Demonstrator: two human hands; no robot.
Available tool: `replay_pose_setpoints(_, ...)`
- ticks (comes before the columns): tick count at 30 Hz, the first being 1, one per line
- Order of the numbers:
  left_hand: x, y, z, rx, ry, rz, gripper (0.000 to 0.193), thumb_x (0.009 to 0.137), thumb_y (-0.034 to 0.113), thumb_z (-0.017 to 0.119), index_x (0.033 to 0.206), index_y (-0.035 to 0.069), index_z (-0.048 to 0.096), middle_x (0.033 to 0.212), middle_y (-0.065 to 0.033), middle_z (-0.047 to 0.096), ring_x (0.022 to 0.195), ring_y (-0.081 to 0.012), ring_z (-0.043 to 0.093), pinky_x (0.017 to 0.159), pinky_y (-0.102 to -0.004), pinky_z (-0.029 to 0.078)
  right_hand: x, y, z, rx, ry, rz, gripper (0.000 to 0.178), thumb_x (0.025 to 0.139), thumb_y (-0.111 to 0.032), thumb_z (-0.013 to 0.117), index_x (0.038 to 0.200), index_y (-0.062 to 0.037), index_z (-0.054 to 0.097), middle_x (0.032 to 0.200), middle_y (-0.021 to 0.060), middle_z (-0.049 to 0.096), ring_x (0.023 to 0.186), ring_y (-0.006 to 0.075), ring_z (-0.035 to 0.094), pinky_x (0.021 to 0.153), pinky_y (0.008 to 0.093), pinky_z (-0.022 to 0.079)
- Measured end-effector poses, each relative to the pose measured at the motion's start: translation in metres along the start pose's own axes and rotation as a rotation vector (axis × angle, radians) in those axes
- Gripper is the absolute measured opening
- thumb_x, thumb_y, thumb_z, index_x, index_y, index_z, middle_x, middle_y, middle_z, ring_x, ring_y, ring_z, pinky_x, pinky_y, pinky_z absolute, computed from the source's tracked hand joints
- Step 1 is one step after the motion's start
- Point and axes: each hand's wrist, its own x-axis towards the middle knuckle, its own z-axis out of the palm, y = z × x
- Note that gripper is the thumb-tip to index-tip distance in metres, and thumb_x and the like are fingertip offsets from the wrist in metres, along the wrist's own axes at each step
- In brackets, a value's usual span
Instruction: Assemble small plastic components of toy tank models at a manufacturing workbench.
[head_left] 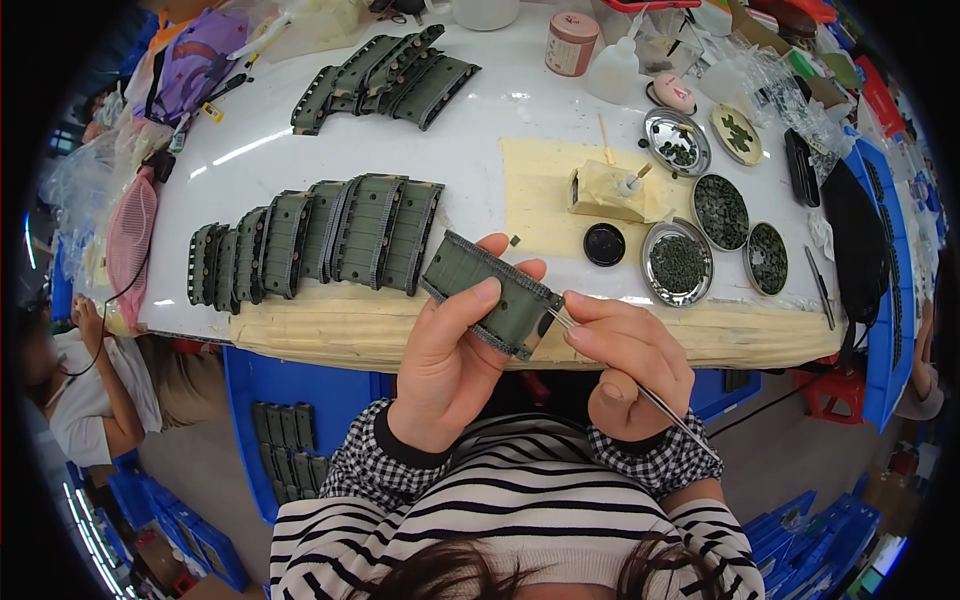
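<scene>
My left hand (447,345) grips a dark green camouflage-painted plastic part (522,316), a tilted panel with grey ribbed strips along its long edges. The thumb lies on its face, and other fingers show behind it. Pinched in my right hand (640,360) is a pair of metal tweezers (672,418). Their tips reach the part's right end; whether they grasp a tiny piece there is too small to tell. On the table to the left stands a row of similar green parts (366,232). More of them lie stacked (385,80) farther back.
Round dishes of small green pieces (720,212) stand at the right, near a black cap (604,244) and a tape-wrapped block (610,190). A pen-like tool (820,288) lies beyond them. Blue trays (245,400) sit below the table edge. Another person (95,380) is at far left.
</scene>
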Motion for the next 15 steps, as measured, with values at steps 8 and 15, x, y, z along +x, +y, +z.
replay_pose_setpoints(8,-0.001,-0.001,0.002,-0.033,-0.009,0.024,0.042,0.094,0.01,0.053,0.134,0.007,0.041,0.125,-0.0179,0.055,0.111,-0.0213,0.058,0.093,-0.0357,0.051,-0.005,0.006,0.017,-0.066,0.136,-0.056,0.022,0.091,-0.007,0.057,0.109,0.0064,0.059,0.1,0.0194,0.065,0.097,0.0362,0.066,0.08,0.0385,0.057)
replay_pose_setpoints(15,-0.002,-0.003,0.001,-0.051,-0.019,0.043,0.042,0.094,0.009,0.053,0.134,0.007,0.041,0.126,-0.0174,0.054,0.113,-0.0213,0.057,0.096,-0.0355,0.049,-0.005,0.007,0.024,-0.095,0.176,-0.085,0.022,0.092,-0.008,0.056,0.108,0.0072,0.058,0.1,0.0194,0.065,0.096,0.0374,0.067,0.078,0.0392,0.058)
